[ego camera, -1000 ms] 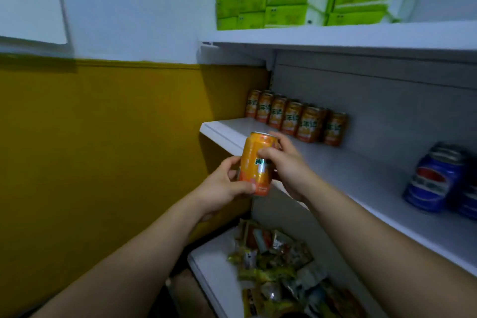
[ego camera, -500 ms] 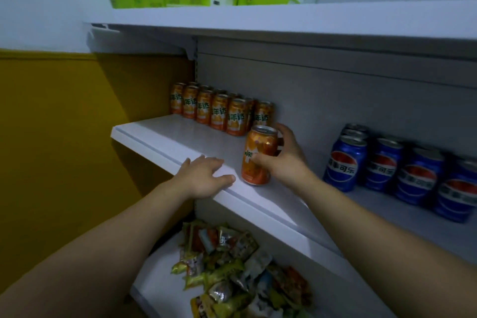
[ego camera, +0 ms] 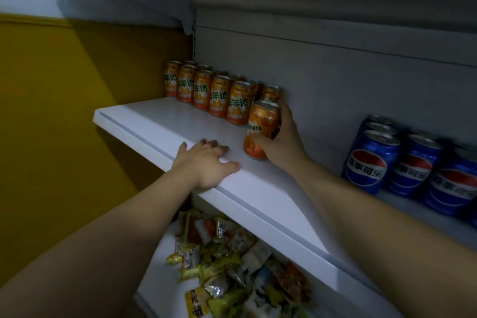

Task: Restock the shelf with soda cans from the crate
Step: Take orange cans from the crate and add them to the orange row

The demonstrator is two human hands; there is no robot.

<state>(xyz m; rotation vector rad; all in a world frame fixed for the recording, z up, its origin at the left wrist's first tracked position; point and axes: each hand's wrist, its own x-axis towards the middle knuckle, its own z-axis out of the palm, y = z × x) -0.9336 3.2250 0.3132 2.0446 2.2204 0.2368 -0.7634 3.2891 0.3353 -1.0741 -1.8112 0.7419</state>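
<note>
On the shelf (ego camera: 160,124), rows of cans (ego camera: 206,88) stand at upper centre of the frame. The held can (ego camera: 260,129) stands at their right end, another can group (ego camera: 410,162) further right. Snack packets (ego camera: 232,261) lie on the lower shelf, bottom centre.

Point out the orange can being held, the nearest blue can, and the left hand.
orange can (ego camera: 260,131), head view, label.
nearest blue can (ego camera: 366,165), head view, front logo.
left hand (ego camera: 204,165), head view, back of hand.

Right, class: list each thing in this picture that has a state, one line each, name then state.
held orange can: upright, base on the shelf, gripped
right hand: closed around the held orange can
left hand: empty, flat on the shelf edge
shelf: partly stocked
orange cans: upright, in rows
blue cans: upright
snack packets: heaped on lower shelf
</note>
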